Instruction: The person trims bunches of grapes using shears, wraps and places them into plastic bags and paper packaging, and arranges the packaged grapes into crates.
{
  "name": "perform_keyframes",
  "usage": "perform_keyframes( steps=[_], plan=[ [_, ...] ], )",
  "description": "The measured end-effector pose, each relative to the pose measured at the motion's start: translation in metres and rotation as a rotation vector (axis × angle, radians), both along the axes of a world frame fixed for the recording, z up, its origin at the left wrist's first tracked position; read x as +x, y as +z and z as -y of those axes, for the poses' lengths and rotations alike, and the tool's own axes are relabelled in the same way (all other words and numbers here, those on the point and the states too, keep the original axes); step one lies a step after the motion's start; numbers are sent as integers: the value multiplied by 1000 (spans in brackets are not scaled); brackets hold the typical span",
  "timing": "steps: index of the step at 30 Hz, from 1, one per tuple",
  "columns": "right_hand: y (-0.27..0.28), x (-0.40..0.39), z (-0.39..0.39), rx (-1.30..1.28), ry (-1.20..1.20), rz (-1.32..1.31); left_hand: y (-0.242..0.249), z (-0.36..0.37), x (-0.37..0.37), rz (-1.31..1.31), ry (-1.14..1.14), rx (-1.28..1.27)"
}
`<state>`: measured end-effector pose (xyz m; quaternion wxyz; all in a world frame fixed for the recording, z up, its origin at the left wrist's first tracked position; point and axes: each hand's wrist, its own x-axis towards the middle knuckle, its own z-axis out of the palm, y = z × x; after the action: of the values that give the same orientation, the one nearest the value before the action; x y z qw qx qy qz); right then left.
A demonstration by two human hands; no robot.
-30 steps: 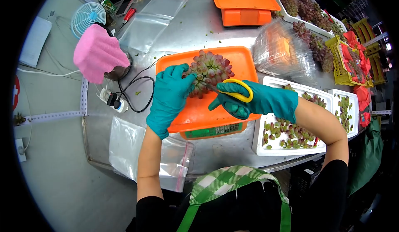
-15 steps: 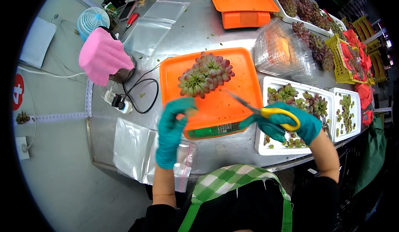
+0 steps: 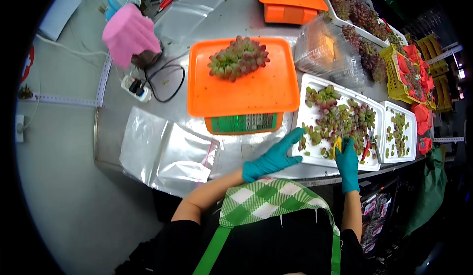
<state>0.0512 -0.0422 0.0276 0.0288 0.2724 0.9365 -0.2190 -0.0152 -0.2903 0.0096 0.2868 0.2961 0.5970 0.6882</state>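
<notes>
My right hand [image 3: 348, 165], in a teal glove, is at the front of a white foam tray [image 3: 315, 81]. Its fingers are closed on the yellow handle of the scissors [image 3: 337, 146], whose blades are hard to make out among the succulent pieces [image 3: 340, 120] in the tray. My left hand [image 3: 273, 161], gloved the same way, is open and holds nothing; its fingertips lie near the tray's front left corner. A cluster of reddish-green succulent rosettes [image 3: 238, 59] rests on the orange scale [image 3: 241, 100], apart from both hands.
Clear plastic bags [image 3: 162, 149] lie front left. Stacked clear plastic boxes [image 3: 327, 48] stand behind the tray. A smaller white tray [image 3: 398, 154] with loose leaves is at right. Red-handled pliers [image 3: 366, 149] lie in the larger tray. A power strip [image 3: 137, 89] with cables is left.
My right hand has carried the scissors from beside the scale down into the white tray. My left hand has moved right from the scale's front edge and opened out. The view has shifted.
</notes>
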Motion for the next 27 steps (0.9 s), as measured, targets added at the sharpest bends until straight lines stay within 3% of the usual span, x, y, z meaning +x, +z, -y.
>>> perform_keyframes(
  steps=[1, 3, 6, 7, 9, 11, 12, 15, 16, 18, 20, 21, 24, 25, 27],
  plan=[
    [-16, 7, -9, -14, 66, -73, 5, 10, 6, 212, 29, 81],
    [-57, 20, -29, 44, 223, -220, 5, 38, 17, 269, 62, 5],
    [-49, 15, -15, 568, 421, -25, 4, 82, 38, 299, 181, -129],
    [-37, 7, -2, 573, 389, 37, 7, 94, 46, 286, 231, -194],
    [-10, -22, 37, 516, 436, -88, 0, 116, 67, 335, 340, -244],
    [9, -45, 100, -168, 557, -375, -12, 130, 86, 409, 433, -254],
    [13, -53, 138, -482, 642, -298, -20, 134, 95, 461, 473, -236],
    [-16, -72, 251, -634, 1337, -578, -22, 139, 117, 458, 546, -338],
    [-19, -72, 285, -730, 1491, -296, -22, 139, 123, 427, 565, -399],
    [-51, -69, 344, -663, 1764, -333, -20, 140, 136, 437, 668, -310],
    [-64, -72, 382, -328, 1935, -138, -34, 146, 153, 453, 750, -310],
    [-81, -75, 392, -272, 1961, -141, -19, 147, 154, 496, 773, -307],
    [-95, -85, 411, -373, 1966, -78, -32, 155, 178, 616, 909, -171],
    [-104, -87, 412, -523, 1869, -148, -33, 156, 182, 601, 917, -185],
    [-112, -91, 412, -571, 1773, -104, -33, 160, 186, 570, 937, -211]
  ],
)
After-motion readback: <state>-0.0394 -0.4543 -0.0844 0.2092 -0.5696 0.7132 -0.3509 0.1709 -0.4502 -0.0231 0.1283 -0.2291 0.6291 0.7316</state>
